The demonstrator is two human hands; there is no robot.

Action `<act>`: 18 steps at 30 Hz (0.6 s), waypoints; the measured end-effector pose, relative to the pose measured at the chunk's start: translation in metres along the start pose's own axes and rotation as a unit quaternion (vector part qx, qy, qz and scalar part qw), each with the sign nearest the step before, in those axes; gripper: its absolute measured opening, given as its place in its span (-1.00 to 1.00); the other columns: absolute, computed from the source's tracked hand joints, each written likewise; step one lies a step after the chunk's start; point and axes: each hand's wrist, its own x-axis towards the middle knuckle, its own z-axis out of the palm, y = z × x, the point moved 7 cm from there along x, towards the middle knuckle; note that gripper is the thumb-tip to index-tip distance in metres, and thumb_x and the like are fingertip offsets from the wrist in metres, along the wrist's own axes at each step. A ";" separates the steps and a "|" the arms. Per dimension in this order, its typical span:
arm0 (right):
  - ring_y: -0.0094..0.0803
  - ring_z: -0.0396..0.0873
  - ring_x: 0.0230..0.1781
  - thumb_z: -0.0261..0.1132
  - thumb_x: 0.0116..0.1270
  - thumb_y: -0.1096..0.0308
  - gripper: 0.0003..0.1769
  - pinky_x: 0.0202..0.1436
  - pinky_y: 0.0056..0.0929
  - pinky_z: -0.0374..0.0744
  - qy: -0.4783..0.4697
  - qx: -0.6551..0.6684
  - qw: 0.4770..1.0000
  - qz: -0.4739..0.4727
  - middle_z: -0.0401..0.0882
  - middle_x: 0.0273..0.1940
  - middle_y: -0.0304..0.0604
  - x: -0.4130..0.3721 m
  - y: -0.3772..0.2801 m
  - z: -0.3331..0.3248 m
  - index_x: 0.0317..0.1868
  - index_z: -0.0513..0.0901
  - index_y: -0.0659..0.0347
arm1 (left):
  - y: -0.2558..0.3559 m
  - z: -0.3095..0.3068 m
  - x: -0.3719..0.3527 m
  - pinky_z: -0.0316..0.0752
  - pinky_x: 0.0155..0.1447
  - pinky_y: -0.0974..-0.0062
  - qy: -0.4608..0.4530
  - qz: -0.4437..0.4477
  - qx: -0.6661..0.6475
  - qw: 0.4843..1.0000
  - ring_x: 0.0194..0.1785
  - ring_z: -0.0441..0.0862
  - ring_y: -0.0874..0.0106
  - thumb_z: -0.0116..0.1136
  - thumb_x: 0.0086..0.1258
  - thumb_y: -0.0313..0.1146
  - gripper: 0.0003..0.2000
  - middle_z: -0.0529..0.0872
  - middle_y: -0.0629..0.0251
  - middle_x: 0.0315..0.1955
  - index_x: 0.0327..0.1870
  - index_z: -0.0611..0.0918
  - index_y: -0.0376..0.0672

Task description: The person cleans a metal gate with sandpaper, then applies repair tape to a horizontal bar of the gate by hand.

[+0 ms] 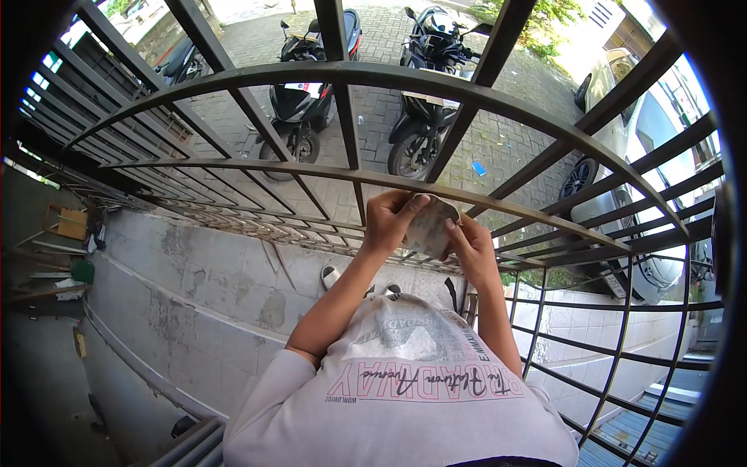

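Observation:
Between my two hands is a worn brownish-grey sheet (429, 227), roughly square, perhaps sandpaper. My left hand (387, 222) grips its left edge, with the thumb lying over the top corner. On the right edge, my right hand (470, 243) pinches the same sheet between thumb and fingers. Both hands are at the dark metal railing (482, 204), close to its lower horizontal bar. Whether the sheet touches the bar is unclear. The fingers behind the sheet are partly hidden.
Beyond the bars stand motorbikes (432, 117) and a silver car (654, 265) on paving. A blue scrap (478, 169) lies outside. At the left are a wooden box (71, 223) and a green object (82, 271). A dark grid (622, 310) is at the right.

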 end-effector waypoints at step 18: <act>-0.61 0.48 -0.58 0.19 0.66 0.18 -0.58 -0.50 -0.51 0.45 -0.002 0.009 0.998 -0.063 0.54 -0.56 -0.26 0.022 -0.001 0.027 -0.32 0.59 0.36 | 0.050 -0.005 -0.067 0.21 0.31 0.18 0.034 0.383 0.443 0.810 0.29 0.45 0.20 0.04 0.58 -0.07 -0.50 0.49 0.17 0.48 0.42 0.57 -0.13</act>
